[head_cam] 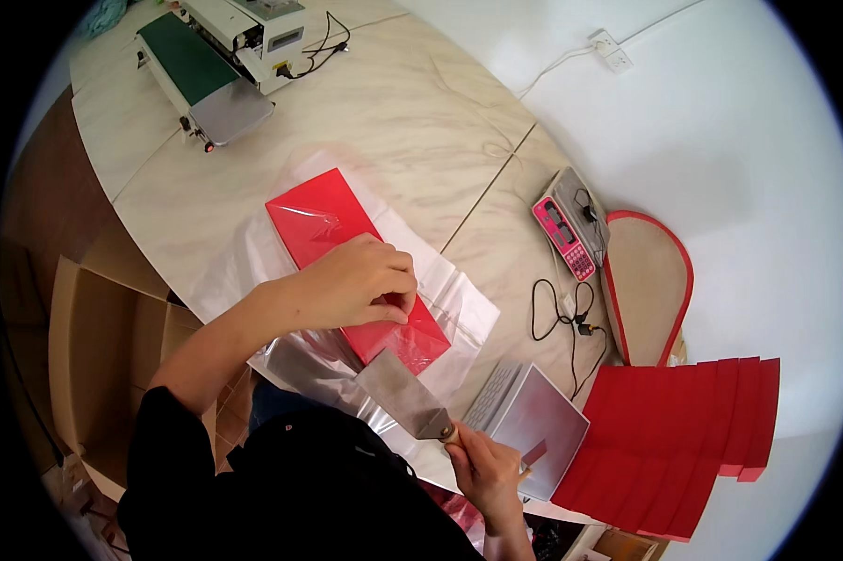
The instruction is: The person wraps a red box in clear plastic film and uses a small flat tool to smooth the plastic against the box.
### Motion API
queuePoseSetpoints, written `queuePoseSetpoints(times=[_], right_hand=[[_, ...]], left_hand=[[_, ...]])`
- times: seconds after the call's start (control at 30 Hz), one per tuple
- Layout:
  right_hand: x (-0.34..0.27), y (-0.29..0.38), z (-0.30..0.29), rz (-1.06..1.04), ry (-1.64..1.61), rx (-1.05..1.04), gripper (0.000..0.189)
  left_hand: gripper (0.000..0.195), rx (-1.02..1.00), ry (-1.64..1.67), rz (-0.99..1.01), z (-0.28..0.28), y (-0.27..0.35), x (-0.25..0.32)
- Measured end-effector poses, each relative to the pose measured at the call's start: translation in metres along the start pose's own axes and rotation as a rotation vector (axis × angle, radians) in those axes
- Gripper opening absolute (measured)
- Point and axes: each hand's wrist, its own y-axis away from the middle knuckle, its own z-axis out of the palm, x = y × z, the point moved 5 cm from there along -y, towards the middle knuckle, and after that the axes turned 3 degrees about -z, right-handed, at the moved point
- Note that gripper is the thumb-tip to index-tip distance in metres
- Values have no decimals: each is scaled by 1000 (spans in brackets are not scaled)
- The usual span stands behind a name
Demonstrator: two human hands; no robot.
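Observation:
A long red box point(329, 223) lies diagonally on the table in front of me, wrapped in clear plastic film point(302, 214) that shines and creases. My left hand point(365, 284) rests across the box, thumb and fingertips pinched together on the film near its lower end, where folds spread from them. My right hand point(488, 470) grips the handle of a wide metal scraper point(401, 393). Its flat blade points up and left, with its front edge close to the lower end of the box; whether they touch is unclear. Sheets of thin translucent plastic point(456, 308) lie beneath the box.
A silver metal appliance point(533, 435) with a slotted side stands right of the scraper, beside stacked red boxes point(667, 428). Beyond are a pink-panelled scale point(568, 231), black cables point(544, 329) and a conveyor machine point(190, 63). An opened cardboard carton point(102, 365) stands at left.

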Motion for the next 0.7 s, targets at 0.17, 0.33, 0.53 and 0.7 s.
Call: queuePoseSetpoints(times=[0.17, 0.33, 0.53, 0.7], right_hand=[[-4, -18, 3, 43, 18, -35, 29], [-7, -33, 3, 96, 13, -87, 25], [6, -24, 5, 28, -20, 17, 32], [14, -35, 3, 39, 16, 7, 31]], left_hand=[[7, -21, 149, -131, -4, -4, -8], [9, 30, 251, -208, -9, -4, -11], [11, 27, 272, -201, -10, -4, -13], [12, 33, 371, -313, -10, -3, -13]])
